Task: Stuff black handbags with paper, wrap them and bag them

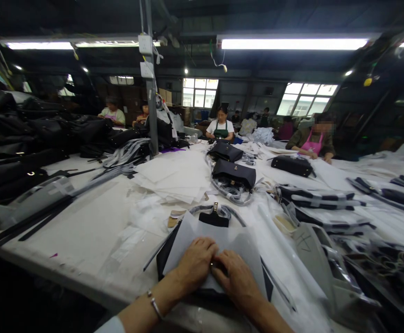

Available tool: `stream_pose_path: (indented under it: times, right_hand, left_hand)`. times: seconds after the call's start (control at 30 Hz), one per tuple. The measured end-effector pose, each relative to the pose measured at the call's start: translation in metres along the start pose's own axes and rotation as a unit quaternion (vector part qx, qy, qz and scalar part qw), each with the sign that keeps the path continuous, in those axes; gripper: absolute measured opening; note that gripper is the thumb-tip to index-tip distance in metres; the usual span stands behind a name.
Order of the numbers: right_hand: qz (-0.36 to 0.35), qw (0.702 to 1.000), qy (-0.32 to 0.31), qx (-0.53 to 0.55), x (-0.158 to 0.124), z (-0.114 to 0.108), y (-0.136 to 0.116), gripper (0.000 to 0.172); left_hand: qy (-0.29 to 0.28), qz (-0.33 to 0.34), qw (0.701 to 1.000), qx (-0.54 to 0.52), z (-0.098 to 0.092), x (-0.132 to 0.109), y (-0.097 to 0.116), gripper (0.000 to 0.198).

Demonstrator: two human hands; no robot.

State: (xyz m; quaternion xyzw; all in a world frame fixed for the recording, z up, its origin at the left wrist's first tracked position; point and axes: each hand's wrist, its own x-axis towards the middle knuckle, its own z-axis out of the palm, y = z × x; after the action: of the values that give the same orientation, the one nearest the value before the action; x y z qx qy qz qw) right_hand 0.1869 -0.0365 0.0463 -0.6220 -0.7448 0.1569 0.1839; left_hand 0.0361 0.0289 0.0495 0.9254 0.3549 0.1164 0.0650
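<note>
A black handbag (165, 254) lies on the table right in front of me, with a sheet of thin white paper (184, 236) spread over it. Its dark flap tab with a gold clasp (216, 207) sticks out past the paper's far edge, beside a wrapped handle loop. My left hand (197, 259) rests on the paper, fingers curled and drawn together. Close against it, my right hand (235, 275) is closed, thumb and fingers bent inward. A small metal glint shows between the hands; what the fingertips hold is hidden.
Two dark handbags (235, 173) stand farther up the table, near stacked white sheets (174, 175). Grey moulded forms (320, 259) and wrapped straps (320, 199) lie to the right. Black bags (8, 157) pile up at left, near a metal post (152, 101). Co-workers sit across the table.
</note>
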Motion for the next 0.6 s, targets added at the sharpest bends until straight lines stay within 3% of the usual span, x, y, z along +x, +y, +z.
stream_pose_path:
  times: [0.07, 0.2, 0.3, 0.43, 0.6]
  right_hand:
    - [0.004, 1.0, -0.014, 0.004, 0.002, -0.01, -0.003, 0.024]
    - [-0.031, 0.993, -0.111, -0.04, 0.029, -0.046, -0.017, 0.03]
    - [0.001, 0.991, -0.078, -0.109, 0.064, -0.059, -0.025, 0.03]
    - [0.021, 0.992, -0.03, -0.123, 0.082, -0.035, -0.017, 0.03]
    - [-0.035, 0.992, 0.07, -0.103, 0.062, 0.001, 0.007, 0.025]
  left_hand:
    - [0.016, -0.005, 1.0, -0.019, 0.014, -0.004, -0.003, 0.03]
    - [0.027, -0.005, 0.999, -0.045, 0.031, -0.006, -0.009, 0.041]
    - [0.036, -0.013, 0.998, -0.058, 0.031, -0.005, -0.012, 0.046]
    - [0.063, -0.03, 0.994, -0.082, 0.024, -0.006, -0.014, 0.04]
    - [0.127, -0.108, 0.985, -0.041, 0.024, -0.009, -0.013, 0.034]
